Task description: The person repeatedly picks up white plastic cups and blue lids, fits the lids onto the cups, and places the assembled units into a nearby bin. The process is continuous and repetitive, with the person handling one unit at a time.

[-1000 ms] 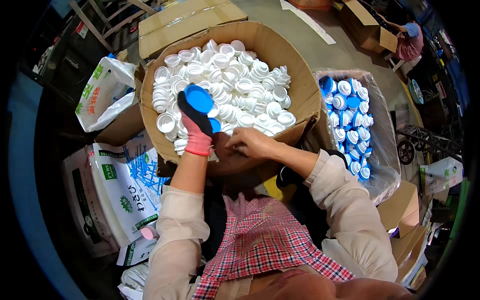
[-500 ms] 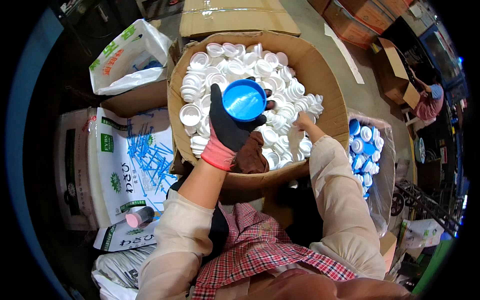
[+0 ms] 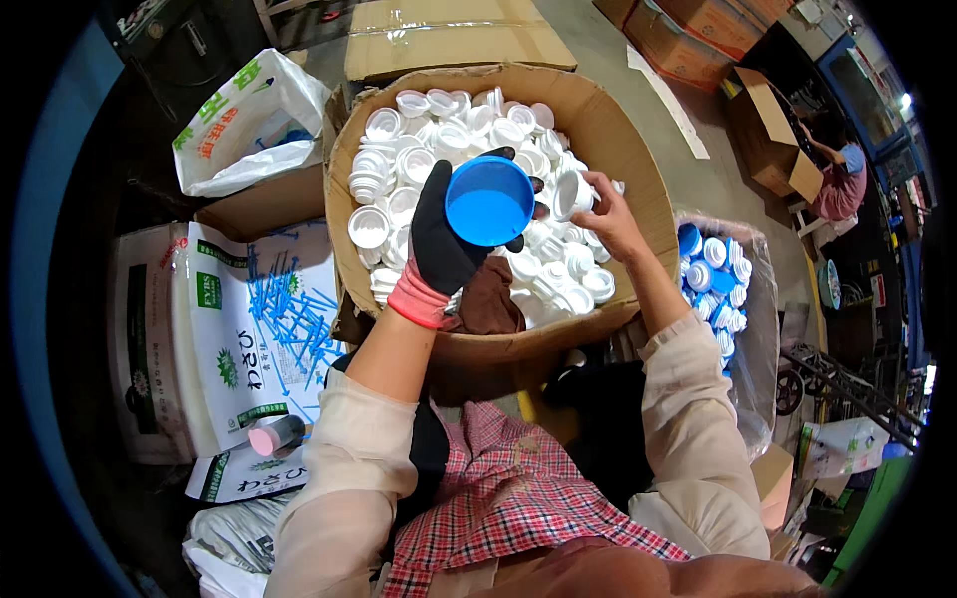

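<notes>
In a black and pink work glove, my left hand is wrapped round a round blue plastic cap, its hollow side facing up. Just to its right, my bare right hand grips a white plastic cap between thumb and fingers, tilted on its side. Both hands are over a big cardboard box heaped with white plastic caps. Against the box's near wall lies a crumpled brown cloth, close to the left wrist.
Left are thin blue plastic sticks on a printed sheet, a pink-capped bottle and a white bag. To the right stands a plastic-lined box of blue-and-white caps. A person sits farther off by cardboard boxes.
My right hand has come up out of the heap with a white cap, toward the blue cap. My left hand still holds the blue cap. The view has shifted slightly.
</notes>
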`<action>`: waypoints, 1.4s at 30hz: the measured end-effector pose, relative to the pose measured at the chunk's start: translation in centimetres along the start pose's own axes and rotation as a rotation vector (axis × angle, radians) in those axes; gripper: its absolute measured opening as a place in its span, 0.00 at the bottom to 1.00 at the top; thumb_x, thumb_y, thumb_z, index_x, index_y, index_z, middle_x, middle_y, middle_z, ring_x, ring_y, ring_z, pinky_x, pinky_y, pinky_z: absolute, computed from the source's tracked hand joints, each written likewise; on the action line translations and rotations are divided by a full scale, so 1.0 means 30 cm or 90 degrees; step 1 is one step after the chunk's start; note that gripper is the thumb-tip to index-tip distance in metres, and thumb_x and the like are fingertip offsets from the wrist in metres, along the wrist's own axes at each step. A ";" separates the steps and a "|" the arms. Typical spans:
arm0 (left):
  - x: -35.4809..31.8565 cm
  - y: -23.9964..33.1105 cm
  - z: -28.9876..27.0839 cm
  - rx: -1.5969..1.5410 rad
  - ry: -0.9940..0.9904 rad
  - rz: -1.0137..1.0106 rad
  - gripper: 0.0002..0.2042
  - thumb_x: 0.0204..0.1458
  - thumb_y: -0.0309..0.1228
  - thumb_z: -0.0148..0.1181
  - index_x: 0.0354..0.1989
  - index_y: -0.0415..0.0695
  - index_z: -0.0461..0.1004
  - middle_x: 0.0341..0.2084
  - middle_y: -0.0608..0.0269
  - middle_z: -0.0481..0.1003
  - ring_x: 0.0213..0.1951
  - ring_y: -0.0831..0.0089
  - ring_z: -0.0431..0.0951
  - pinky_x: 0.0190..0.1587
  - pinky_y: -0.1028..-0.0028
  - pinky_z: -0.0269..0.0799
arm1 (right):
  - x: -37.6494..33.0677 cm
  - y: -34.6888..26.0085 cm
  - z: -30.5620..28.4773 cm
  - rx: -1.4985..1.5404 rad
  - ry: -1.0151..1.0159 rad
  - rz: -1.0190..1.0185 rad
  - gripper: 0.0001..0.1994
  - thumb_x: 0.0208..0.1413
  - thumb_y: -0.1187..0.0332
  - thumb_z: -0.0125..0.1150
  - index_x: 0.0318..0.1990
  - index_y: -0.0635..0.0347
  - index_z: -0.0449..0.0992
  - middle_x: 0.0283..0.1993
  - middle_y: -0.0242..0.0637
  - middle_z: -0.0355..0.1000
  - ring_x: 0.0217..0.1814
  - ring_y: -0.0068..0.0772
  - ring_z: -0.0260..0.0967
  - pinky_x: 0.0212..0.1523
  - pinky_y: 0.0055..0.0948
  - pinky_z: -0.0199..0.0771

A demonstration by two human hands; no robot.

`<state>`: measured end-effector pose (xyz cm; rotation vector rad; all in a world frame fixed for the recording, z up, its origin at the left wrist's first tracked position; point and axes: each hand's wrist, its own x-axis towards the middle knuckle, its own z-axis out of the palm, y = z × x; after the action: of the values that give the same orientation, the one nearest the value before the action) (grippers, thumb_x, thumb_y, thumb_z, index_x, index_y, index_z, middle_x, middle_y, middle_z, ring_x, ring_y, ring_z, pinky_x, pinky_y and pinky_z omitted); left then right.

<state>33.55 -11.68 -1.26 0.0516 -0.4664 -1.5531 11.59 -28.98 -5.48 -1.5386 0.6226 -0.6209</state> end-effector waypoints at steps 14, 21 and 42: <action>-0.051 -0.095 0.086 0.604 0.156 0.047 0.35 0.61 0.59 0.38 0.61 0.38 0.62 0.52 0.54 0.69 0.51 0.67 0.73 0.49 0.66 0.72 | -0.358 -0.307 0.205 -0.611 -0.169 -0.407 0.27 0.35 0.77 0.66 0.50 0.66 0.71 0.60 0.40 0.62 0.53 0.44 0.65 0.51 0.34 0.71; -0.016 -0.223 0.072 0.438 0.020 0.038 0.31 0.63 0.45 0.46 0.70 0.43 0.48 0.65 0.56 0.56 0.63 0.63 0.60 0.66 0.64 0.53 | -0.372 -0.328 0.223 -0.308 -0.204 -0.242 0.33 0.34 0.69 0.70 0.55 0.59 0.70 0.57 0.40 0.62 0.59 0.40 0.63 0.54 0.32 0.66; -0.048 -0.251 0.109 0.491 0.028 0.110 0.20 0.63 0.31 0.45 0.62 0.36 0.59 0.57 0.54 0.67 0.55 0.64 0.71 0.59 0.66 0.65 | -0.342 -0.329 0.266 -0.503 0.163 -0.357 0.28 0.38 0.62 0.75 0.49 0.61 0.72 0.36 0.41 0.67 0.36 0.39 0.66 0.36 0.33 0.69</action>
<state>25.45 -9.72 -1.07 0.6205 -0.9848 -1.1262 10.25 -15.58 3.75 -2.4376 0.6679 -1.0870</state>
